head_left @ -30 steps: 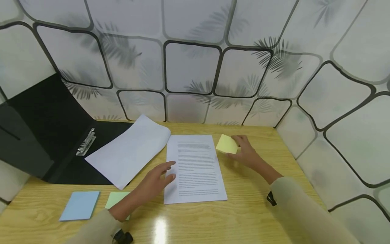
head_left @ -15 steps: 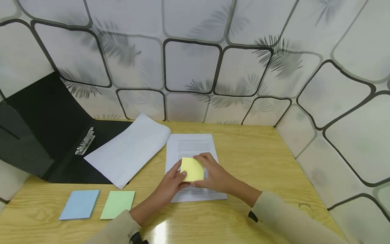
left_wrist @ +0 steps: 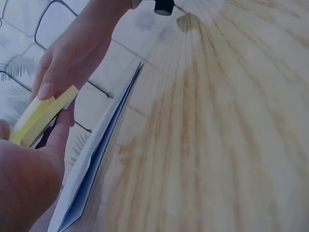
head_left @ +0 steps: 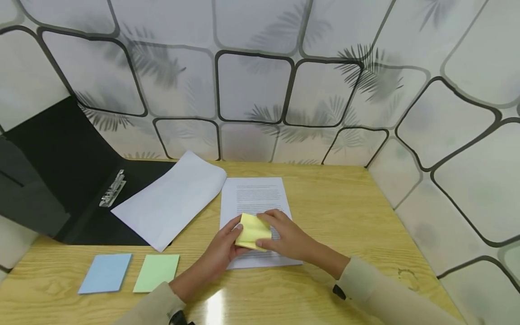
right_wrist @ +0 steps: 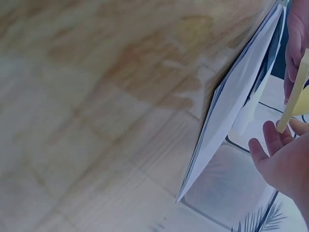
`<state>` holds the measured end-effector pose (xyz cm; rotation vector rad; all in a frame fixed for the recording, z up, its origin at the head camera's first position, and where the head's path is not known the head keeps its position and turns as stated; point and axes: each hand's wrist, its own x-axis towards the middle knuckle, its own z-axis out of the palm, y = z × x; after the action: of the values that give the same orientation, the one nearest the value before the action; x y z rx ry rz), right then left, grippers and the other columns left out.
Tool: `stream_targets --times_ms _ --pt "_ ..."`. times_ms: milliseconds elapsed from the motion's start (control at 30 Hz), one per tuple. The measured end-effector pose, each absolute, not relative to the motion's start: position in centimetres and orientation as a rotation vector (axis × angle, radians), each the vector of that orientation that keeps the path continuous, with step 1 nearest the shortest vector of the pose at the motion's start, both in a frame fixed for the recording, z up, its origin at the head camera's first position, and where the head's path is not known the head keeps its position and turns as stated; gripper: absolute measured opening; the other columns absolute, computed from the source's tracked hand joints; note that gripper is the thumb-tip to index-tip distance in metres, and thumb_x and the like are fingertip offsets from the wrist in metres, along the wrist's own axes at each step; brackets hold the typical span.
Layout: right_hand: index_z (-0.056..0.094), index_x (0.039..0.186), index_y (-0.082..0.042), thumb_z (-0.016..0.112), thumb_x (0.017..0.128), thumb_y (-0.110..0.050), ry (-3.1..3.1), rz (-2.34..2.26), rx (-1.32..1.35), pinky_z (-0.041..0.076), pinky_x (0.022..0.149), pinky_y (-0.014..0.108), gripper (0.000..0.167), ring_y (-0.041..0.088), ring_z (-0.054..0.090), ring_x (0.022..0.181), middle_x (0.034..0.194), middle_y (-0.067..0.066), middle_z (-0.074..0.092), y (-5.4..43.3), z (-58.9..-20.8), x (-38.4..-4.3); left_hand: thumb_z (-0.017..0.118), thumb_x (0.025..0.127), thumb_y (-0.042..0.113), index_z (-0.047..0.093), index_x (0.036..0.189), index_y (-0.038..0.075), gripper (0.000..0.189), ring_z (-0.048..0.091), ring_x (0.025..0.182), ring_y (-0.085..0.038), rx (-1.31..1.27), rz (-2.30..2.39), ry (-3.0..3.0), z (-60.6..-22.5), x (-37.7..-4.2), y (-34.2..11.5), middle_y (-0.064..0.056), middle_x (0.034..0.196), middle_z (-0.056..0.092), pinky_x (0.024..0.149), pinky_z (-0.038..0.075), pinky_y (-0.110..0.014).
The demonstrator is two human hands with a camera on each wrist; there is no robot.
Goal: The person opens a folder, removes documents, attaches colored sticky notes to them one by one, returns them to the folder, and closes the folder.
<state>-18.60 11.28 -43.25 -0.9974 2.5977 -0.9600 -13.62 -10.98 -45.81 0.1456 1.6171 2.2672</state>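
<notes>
Left hand (head_left: 221,247) gripping the left side of a yellow notepad (head_left: 253,231), right hand (head_left: 291,236) pinching its right side in bent fingers (head_left: 270,218), printed sheet (head_left: 257,195) below the fingers, open black folder (head_left: 95,228) well to their left, white paper (head_left: 174,201) lying partly over it

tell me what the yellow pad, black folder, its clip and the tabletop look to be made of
Yellow pad: matt paper, parting into layers in the left wrist view.
Black folder: probably plastic, perhaps coated card; smooth, with a stiff-looking raised cover.
Clip: likely metal, silvery with bright glints.
Tabletop: wood or wood-look laminate; yellowish grain, glossy glare.
</notes>
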Motion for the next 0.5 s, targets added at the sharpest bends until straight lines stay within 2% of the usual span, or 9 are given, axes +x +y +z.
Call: stream_targets --times_ms 167,300,400,500 --pt "0.055 0.144 -0.016 0.060 0.099 -0.050 2.705 -0.925 -1.130 0.047 0.108 0.045 0.056 0.020 0.051 0.133 0.142 0.000 0.054 11.49 -43.54 -18.58 0.034 0.111 0.039 0.023 0.159 0.008 0.058 0.065 0.112 -0.015 0.167 2.266 1.624 -45.97 -13.67 -11.16 -0.024 0.144 0.046 0.095 0.056 -0.031" --pt "0.063 0.135 -0.012 0.063 0.100 -0.038 2.790 -0.946 -1.311 0.045 0.110 0.046 0.044 0.024 0.052 0.134 0.140 0.006 0.057 11.51 -43.82 -18.70 0.038 0.110 0.041 0.024 0.158 0.010 0.059 0.066 0.113 -0.016 0.159 2.276 1.620 -46.03 -13.81 -11.29 -0.024 0.145 0.046 0.095 0.056 -0.033" --pt "0.064 0.133 -0.010 0.066 0.099 -0.029 2.808 -0.974 -1.452 0.044 0.112 0.044 0.039 0.023 0.052 0.134 0.137 0.008 0.059 11.40 -43.91 -18.84 0.038 0.110 0.042 0.023 0.159 0.010 0.060 0.066 0.114 -0.016 0.168 2.265 1.635 -46.06 -13.79 -11.40 -0.024 0.147 0.045 0.095 0.056 -0.032" --pt "0.061 0.135 -0.011 0.064 0.101 -0.026 2.810 -0.954 -1.586 0.047 0.108 0.039 0.037 0.020 0.056 0.129 0.134 0.005 0.063 11.30 -43.85 -18.85 0.037 0.110 0.042 0.022 0.159 0.009 0.061 0.065 0.114 -0.016 0.184 2.249 1.650 -46.11 -13.76 -11.49 -0.025 0.148 0.044 0.095 0.056 -0.032"
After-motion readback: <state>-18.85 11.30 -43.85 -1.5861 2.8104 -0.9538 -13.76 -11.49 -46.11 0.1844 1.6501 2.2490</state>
